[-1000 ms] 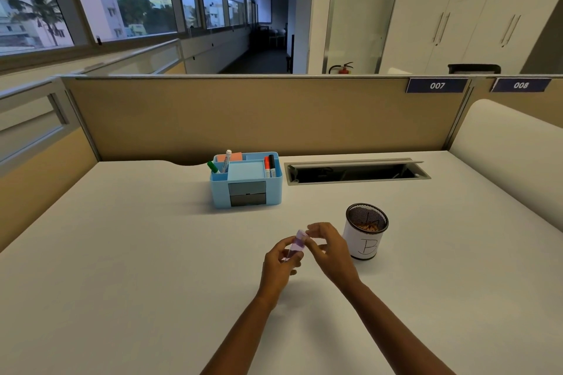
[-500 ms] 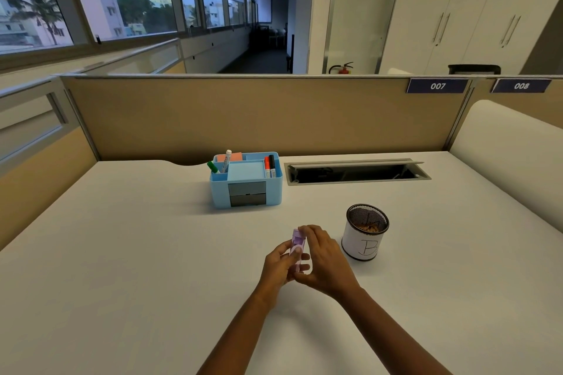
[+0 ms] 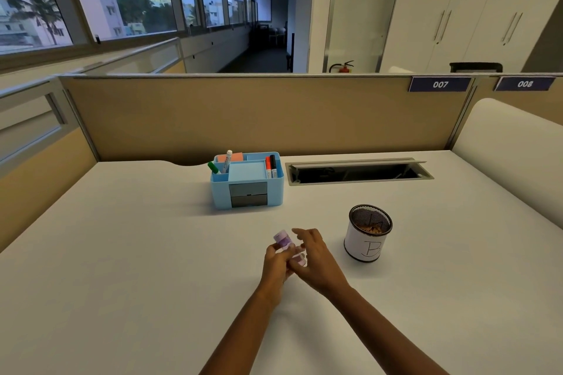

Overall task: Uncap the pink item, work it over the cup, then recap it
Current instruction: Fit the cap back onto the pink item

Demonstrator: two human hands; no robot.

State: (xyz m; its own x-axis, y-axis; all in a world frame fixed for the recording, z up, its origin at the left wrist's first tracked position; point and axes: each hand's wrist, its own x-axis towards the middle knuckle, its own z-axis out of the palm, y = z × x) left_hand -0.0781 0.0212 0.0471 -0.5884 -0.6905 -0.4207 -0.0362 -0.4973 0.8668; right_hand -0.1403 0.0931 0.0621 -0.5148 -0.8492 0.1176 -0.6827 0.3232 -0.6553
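A small pink-purple item [image 3: 284, 240] lies tilted between both hands, above the white desk in front of me. My left hand [image 3: 275, 263] grips it from the left, and its upper end sticks out above the fingers. My right hand [image 3: 316, 259] pinches the lower pink part [image 3: 300, 259], with the index finger stretched out. Fingers cover the middle, so I cannot tell whether the cap is on or off. The cup [image 3: 364, 248], black mesh wrapped in white paper marked "B", stands upright to the right of my hands and holds brownish shavings.
A blue desk organizer [image 3: 246, 190] with several markers stands behind my hands. Right of it is an open cable slot [image 3: 359, 172] in the desk [image 3: 137, 268]. A tan partition closes the far edge, and a white curved panel rises at the right.
The pink item has gone from upright to leaning left. My right hand has slid from its top end to its lower end. Both hands stay left of the cup.
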